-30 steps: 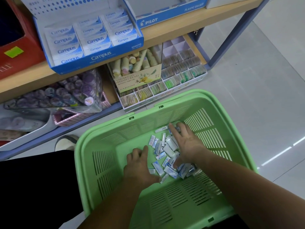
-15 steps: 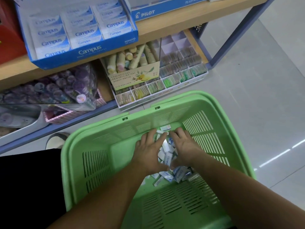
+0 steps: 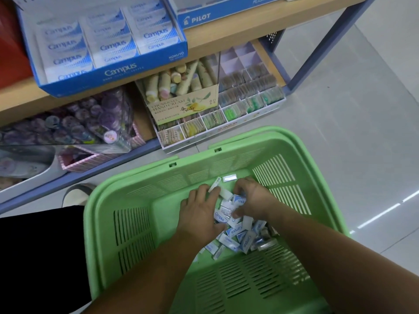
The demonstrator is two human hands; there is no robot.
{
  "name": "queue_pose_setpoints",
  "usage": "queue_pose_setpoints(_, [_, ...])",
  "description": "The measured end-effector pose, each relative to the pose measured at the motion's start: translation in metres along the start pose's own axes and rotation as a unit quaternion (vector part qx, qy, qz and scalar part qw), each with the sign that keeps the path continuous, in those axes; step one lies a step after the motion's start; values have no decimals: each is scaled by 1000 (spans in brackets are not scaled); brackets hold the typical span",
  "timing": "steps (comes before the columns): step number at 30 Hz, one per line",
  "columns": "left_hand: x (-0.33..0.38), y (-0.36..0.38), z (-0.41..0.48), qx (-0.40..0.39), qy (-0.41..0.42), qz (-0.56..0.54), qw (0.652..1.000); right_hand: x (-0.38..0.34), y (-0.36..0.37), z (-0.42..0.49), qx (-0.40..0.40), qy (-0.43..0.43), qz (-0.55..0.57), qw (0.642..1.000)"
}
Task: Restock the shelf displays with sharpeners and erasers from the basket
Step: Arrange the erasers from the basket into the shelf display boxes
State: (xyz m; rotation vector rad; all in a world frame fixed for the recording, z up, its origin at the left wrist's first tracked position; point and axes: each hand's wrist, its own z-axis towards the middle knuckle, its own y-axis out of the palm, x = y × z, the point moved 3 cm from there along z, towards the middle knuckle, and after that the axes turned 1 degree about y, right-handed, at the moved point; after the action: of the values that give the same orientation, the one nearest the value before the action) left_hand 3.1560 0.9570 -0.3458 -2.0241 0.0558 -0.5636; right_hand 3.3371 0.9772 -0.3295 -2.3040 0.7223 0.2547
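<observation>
Inside the basket (image 3: 136, 223), both hands work the loose erasers (image 3: 238, 233) heaped on its floor toward the right wall. Left hand (image 3: 199, 214): grip curled over the pile's left edge, one white eraser caught at the fingertips. Right hand (image 3: 255, 198): grip curled tight round a few erasers at the pile's far end. Change: a second ago the hands lay apart, the left flat on the basket floor beside the pile; now they have closed in from both sides and bunched the erasers between them. Reads as a handful being gathered, lift to the shelf likely next, nothing restocked on this pass yet. Count: one basket, two hands, erasers roughly two dozen, too jumbled for an exact tally; no sharpener can be made out. One stray eraser (image 3: 229, 177) lies against the basket's far wall. Beyond the basket, on the lower shelf: one hand-cream box (image 3: 183, 107), one compartment tray (image 3: 249, 103). Farther beyond the basket, on the upper shelf (image 3: 226, 39): one Campus box (image 3: 108, 73) with three columns of erasers, one Pilot box (image 3: 199, 19).
</observation>
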Motion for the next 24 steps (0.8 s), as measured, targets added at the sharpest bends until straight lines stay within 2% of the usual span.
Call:
queue_pose_setpoints(2, [7, 1, 4, 8, 44, 8, 999, 1, 2, 0, -16, -5, 13, 1000])
queue_pose_setpoints(6, [12, 2, 17, -34, 109, 35, 993, -1, 9, -2, -41, -20, 8, 999])
queue_pose_setpoints(12, [8, -7, 28, -40, 119, 93, 988, 5, 2, -3, -15, 10, 55, 998])
queue_pose_setpoints(17, [7, -5, 30, -54, 117, 81, 988, 0, -2, -9, 26, 1, 48, 999])
queue_pose_setpoints(24, [15, 3, 34, -139, 119, 38, 983, 3, -3, -15, 35, 41, 158, 986])
